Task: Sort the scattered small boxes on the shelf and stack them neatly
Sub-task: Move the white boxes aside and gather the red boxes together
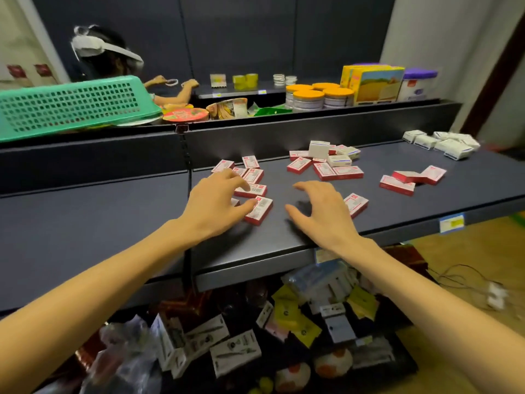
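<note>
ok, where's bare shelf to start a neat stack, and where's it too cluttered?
Bare: the shelf left of the left hand; the front strip between the right hand and the red pair. Crowded: red boxes under the left hand, the mixed pile at the back, white packs in the far right corner.

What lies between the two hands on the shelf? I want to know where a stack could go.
In the head view, only bare dark shelf lies between the left hand and the right hand; no box sits in that gap.
</note>
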A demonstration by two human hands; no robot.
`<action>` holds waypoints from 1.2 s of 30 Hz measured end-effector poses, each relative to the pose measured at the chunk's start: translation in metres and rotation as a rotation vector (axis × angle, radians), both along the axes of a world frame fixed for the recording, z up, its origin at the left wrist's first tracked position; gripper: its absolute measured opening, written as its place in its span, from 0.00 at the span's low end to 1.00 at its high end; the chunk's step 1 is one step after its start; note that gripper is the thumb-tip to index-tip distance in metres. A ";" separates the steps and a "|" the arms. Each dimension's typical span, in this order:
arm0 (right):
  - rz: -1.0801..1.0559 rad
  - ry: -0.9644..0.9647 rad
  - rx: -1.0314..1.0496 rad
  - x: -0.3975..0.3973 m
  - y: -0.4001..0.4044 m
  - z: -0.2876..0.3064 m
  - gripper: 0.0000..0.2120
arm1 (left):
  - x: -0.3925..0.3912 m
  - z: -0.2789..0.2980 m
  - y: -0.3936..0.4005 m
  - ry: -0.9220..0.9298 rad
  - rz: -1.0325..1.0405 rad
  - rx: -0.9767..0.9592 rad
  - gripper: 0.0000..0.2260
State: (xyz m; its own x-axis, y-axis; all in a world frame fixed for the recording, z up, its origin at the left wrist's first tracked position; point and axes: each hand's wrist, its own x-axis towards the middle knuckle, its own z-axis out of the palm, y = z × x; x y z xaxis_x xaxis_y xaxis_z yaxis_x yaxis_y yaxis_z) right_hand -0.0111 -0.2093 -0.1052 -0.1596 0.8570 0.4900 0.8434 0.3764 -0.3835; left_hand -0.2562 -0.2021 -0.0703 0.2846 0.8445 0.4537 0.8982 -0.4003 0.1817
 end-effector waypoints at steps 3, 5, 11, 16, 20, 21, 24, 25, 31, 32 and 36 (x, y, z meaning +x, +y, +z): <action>-0.141 0.072 0.035 0.028 -0.003 0.004 0.22 | 0.026 0.003 0.008 -0.036 -0.121 -0.048 0.14; -0.226 0.087 0.032 0.048 -0.004 0.006 0.22 | 0.048 0.004 0.013 -0.036 -0.186 -0.085 0.15; -0.423 0.059 -0.077 0.119 -0.007 0.014 0.25 | 0.119 0.002 0.018 -0.011 -0.273 -0.127 0.20; -0.509 0.025 -0.146 0.172 0.002 0.016 0.24 | 0.168 -0.006 0.021 0.022 -0.252 -0.139 0.26; -0.491 0.017 -0.180 0.194 0.011 0.015 0.26 | 0.193 -0.011 0.025 0.074 -0.218 -0.161 0.27; -0.482 0.014 -0.190 0.196 0.013 0.015 0.27 | 0.198 -0.013 0.025 0.074 -0.213 -0.164 0.26; -0.440 0.023 -0.212 0.199 0.022 0.010 0.29 | 0.202 -0.015 0.025 0.056 -0.197 -0.163 0.22; -0.428 0.029 -0.212 0.199 0.025 0.010 0.29 | 0.201 -0.016 0.025 0.053 -0.191 -0.161 0.21; -0.405 0.003 -0.188 0.195 0.042 0.007 0.22 | 0.189 -0.016 0.023 0.057 -0.169 -0.164 0.19; -0.408 0.012 -0.168 0.194 0.042 0.007 0.22 | 0.187 -0.016 0.022 0.059 -0.162 -0.164 0.19; -0.342 0.096 -0.096 0.177 0.034 0.007 0.24 | 0.170 -0.012 0.014 0.052 -0.149 -0.129 0.18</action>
